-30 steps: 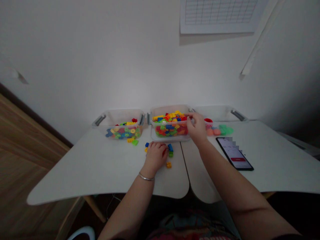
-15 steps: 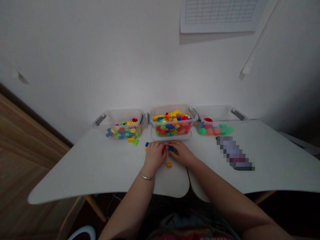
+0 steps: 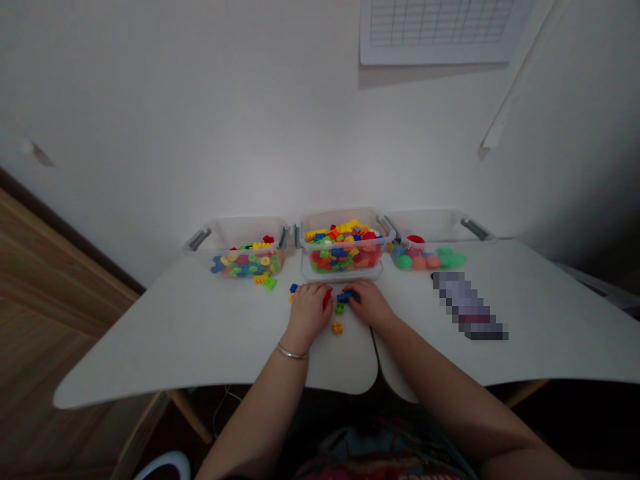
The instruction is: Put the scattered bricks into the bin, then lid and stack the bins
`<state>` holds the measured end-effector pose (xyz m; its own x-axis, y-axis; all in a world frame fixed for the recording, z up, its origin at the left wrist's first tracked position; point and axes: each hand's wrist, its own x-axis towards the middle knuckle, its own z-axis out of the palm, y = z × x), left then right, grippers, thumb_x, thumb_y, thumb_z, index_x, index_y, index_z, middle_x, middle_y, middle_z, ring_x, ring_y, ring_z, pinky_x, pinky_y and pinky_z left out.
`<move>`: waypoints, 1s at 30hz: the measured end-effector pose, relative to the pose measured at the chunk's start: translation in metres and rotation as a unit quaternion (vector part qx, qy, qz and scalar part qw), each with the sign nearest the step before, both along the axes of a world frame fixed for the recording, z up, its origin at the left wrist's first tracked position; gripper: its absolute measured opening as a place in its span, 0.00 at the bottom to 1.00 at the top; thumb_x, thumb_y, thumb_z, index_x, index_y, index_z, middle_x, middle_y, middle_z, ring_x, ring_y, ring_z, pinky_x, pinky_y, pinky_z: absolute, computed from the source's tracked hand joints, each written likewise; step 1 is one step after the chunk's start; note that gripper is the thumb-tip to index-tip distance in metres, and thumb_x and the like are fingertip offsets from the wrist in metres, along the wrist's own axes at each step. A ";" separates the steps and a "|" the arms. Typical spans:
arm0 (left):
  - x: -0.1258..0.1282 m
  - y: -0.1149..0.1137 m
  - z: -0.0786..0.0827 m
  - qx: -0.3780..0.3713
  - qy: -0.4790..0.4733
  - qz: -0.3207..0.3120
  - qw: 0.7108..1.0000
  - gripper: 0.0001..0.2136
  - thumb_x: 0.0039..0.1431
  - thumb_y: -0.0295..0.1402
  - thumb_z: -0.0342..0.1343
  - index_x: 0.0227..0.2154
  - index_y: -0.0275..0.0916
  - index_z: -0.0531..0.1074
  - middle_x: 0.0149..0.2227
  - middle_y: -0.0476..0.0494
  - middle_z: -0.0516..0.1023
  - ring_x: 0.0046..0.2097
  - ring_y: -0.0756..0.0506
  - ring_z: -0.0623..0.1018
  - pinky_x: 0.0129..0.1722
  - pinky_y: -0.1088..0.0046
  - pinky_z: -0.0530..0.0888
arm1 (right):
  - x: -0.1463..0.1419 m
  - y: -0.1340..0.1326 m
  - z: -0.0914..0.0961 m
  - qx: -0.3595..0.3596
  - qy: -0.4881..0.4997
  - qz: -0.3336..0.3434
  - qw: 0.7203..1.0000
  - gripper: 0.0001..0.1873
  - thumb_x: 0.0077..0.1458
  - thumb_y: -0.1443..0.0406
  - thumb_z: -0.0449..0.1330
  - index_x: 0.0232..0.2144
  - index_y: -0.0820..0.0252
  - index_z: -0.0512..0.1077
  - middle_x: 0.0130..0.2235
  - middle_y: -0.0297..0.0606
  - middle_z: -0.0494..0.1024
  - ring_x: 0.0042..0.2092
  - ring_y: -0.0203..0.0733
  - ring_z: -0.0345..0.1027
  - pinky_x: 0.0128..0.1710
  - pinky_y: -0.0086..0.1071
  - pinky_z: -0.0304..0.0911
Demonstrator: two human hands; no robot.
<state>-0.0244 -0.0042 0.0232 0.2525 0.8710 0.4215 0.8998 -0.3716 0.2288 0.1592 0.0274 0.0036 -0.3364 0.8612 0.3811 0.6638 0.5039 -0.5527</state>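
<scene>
My left hand (image 3: 309, 308) is closed around a red toy brick (image 3: 327, 298), of which only a part shows at the fingertips. My right hand (image 3: 370, 303) pinches a blue toy brick (image 3: 345, 296) just to the right of it. Between the hands, a green brick (image 3: 341, 308) lies on the white table (image 3: 200, 333). Closer to me sits an orange-yellow brick (image 3: 337, 328). Beyond my left knuckles a small blue brick (image 3: 293, 289) peeks out, with a bit of yellow beneath it partly covered by the hand.
Along the wall stand a middle bin (image 3: 345, 260) full of bricks, a left bin (image 3: 250, 263) with mixed pieces and a right bin (image 3: 450, 230) holding rounded toys. A yellow brick (image 3: 261, 279) and a light green brick (image 3: 270, 284) lie before the left bin. A pixelated object (image 3: 467, 307) lies at right.
My right hand has shifted slightly right with the blue brick, away from my left hand. The green brick between them is now uncovered. My left hand stays almost still.
</scene>
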 end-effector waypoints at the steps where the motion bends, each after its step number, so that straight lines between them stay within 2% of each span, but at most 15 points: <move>1: 0.000 0.000 0.000 0.000 -0.001 0.000 1.000 0.12 0.58 0.30 0.54 0.44 0.39 0.74 0.44 0.40 0.78 0.47 0.41 0.74 0.50 0.60 0.69 | 0.000 -0.001 0.003 -0.004 0.009 -0.003 1.000 0.13 0.48 0.74 0.57 0.37 0.60 0.76 0.40 0.43 0.79 0.46 0.47 0.70 0.52 0.45 0.64; 3: 0.000 0.000 0.000 -0.001 0.001 0.000 1.000 0.12 0.59 0.30 0.53 0.44 0.38 0.74 0.44 0.40 0.78 0.47 0.41 0.74 0.50 0.60 0.69 | 0.001 -0.003 0.010 -0.012 0.052 -0.020 0.998 0.13 0.46 0.74 0.57 0.35 0.59 0.74 0.38 0.42 0.79 0.42 0.46 0.71 0.49 0.44 0.66; 5: 0.000 0.000 0.001 -0.006 0.007 0.002 1.000 0.11 0.59 0.30 0.53 0.44 0.38 0.75 0.44 0.39 0.78 0.47 0.40 0.74 0.49 0.60 0.69 | 0.001 -0.003 0.022 -0.003 0.144 -0.049 0.988 0.10 0.46 0.71 0.57 0.34 0.56 0.70 0.35 0.38 0.78 0.37 0.43 0.71 0.42 0.41 0.69; 7: 0.000 0.000 0.001 -0.012 0.012 0.003 1.000 0.12 0.59 0.30 0.53 0.44 0.38 0.74 0.45 0.40 0.78 0.47 0.40 0.74 0.50 0.60 0.69 | 0.001 0.003 0.039 0.041 0.275 -0.073 0.958 0.07 0.48 0.67 0.57 0.32 0.55 0.64 0.34 0.36 0.76 0.35 0.41 0.71 0.39 0.37 0.69; 9: 0.000 0.000 0.001 -0.015 0.010 0.004 1.000 0.12 0.59 0.30 0.53 0.45 0.38 0.74 0.45 0.40 0.78 0.48 0.40 0.74 0.51 0.60 0.68 | 0.002 0.014 0.061 0.098 0.391 -0.079 0.912 0.08 0.49 0.64 0.56 0.31 0.53 0.59 0.37 0.37 0.75 0.39 0.40 0.72 0.40 0.35 0.69; 11: 0.000 0.000 0.001 -0.015 0.006 0.004 1.000 0.12 0.59 0.30 0.53 0.45 0.38 0.74 0.45 0.40 0.78 0.48 0.40 0.74 0.51 0.60 0.68 | 0.002 0.032 0.083 0.114 0.416 -0.089 0.898 0.08 0.49 0.64 0.56 0.30 0.53 0.57 0.37 0.37 0.74 0.40 0.39 0.72 0.42 0.34 0.68; 15: 0.001 0.000 0.002 -0.018 0.000 0.003 1.000 0.11 0.60 0.31 0.53 0.43 0.37 0.74 0.44 0.40 0.78 0.48 0.40 0.74 0.51 0.60 0.68 | -0.001 0.067 0.118 0.069 0.323 -0.125 0.935 0.06 0.47 0.67 0.56 0.31 0.56 0.63 0.34 0.35 0.75 0.36 0.38 0.71 0.41 0.33 0.67; 18: 0.000 0.000 0.003 -0.019 0.000 0.003 1.000 0.11 0.59 0.30 0.53 0.43 0.38 0.74 0.44 0.41 0.78 0.47 0.40 0.74 0.51 0.60 0.68 | -0.010 0.080 0.132 0.019 0.219 -0.161 0.962 0.06 0.47 0.67 0.57 0.32 0.57 0.67 0.31 0.33 0.76 0.34 0.39 0.71 0.39 0.33 0.67; 21: 0.000 0.000 0.004 -0.014 0.005 0.002 1.000 0.10 0.59 0.30 0.53 0.42 0.38 0.75 0.43 0.41 0.78 0.46 0.40 0.74 0.50 0.60 0.68 | -0.021 0.082 0.137 0.002 0.139 -0.161 0.977 0.06 0.47 0.69 0.57 0.31 0.57 0.70 0.32 0.34 0.77 0.34 0.39 0.72 0.39 0.32 0.66; 25: 0.001 -0.001 0.005 -0.007 0.009 0.004 1.000 0.10 0.59 0.31 0.53 0.41 0.39 0.75 0.43 0.40 0.79 0.46 0.40 0.74 0.50 0.58 0.67 | -0.027 0.080 0.134 0.026 0.062 -0.125 0.990 0.08 0.47 0.72 0.57 0.32 0.59 0.73 0.35 0.38 0.79 0.38 0.39 0.72 0.42 0.33 0.66; 30: 0.001 -0.001 0.005 -0.012 0.010 0.005 1.000 0.10 0.59 0.30 0.53 0.42 0.38 0.75 0.44 0.40 0.79 0.46 0.40 0.74 0.51 0.58 0.66 | -0.016 0.083 0.136 0.015 0.060 -0.073 0.995 0.16 0.50 0.70 0.59 0.43 0.61 0.74 0.40 0.39 0.80 0.37 0.38 0.72 0.41 0.32 0.67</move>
<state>-0.0238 -0.0056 0.0278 0.2517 0.8830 0.3961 0.9079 -0.3572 0.2194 0.1435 0.1105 0.1399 -0.1592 0.8855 0.4365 0.6613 0.4239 -0.6189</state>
